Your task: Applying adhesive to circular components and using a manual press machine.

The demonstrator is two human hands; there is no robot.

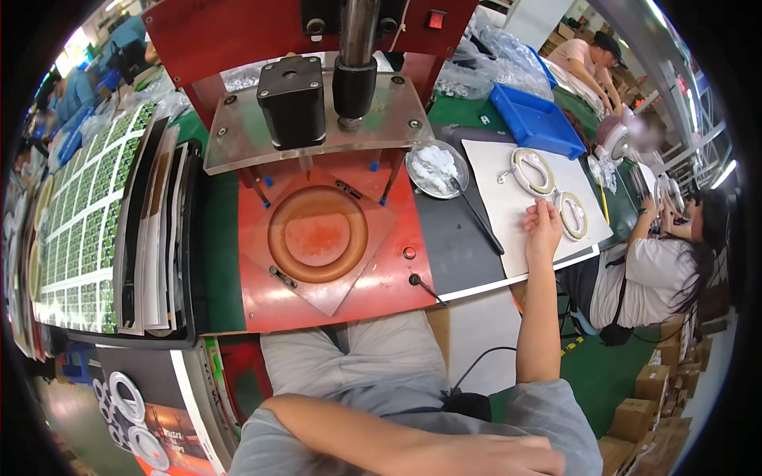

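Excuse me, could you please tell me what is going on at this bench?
Someone is seated at a red machine. Their right hand is at two pale rings on a white sheet; whether it grips one is unclear. Their left arm crosses the lap, with the left hand by the right sleeve. Beside the sheet, a dish holds white material, and a dark-handled tool leans out of it.

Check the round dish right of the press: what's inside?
In the dish: a heap of white material, with one end of a black-handled tool reaching into it. The heap covers the dish's bottom beneath it; the tool's very tip can't be made out.
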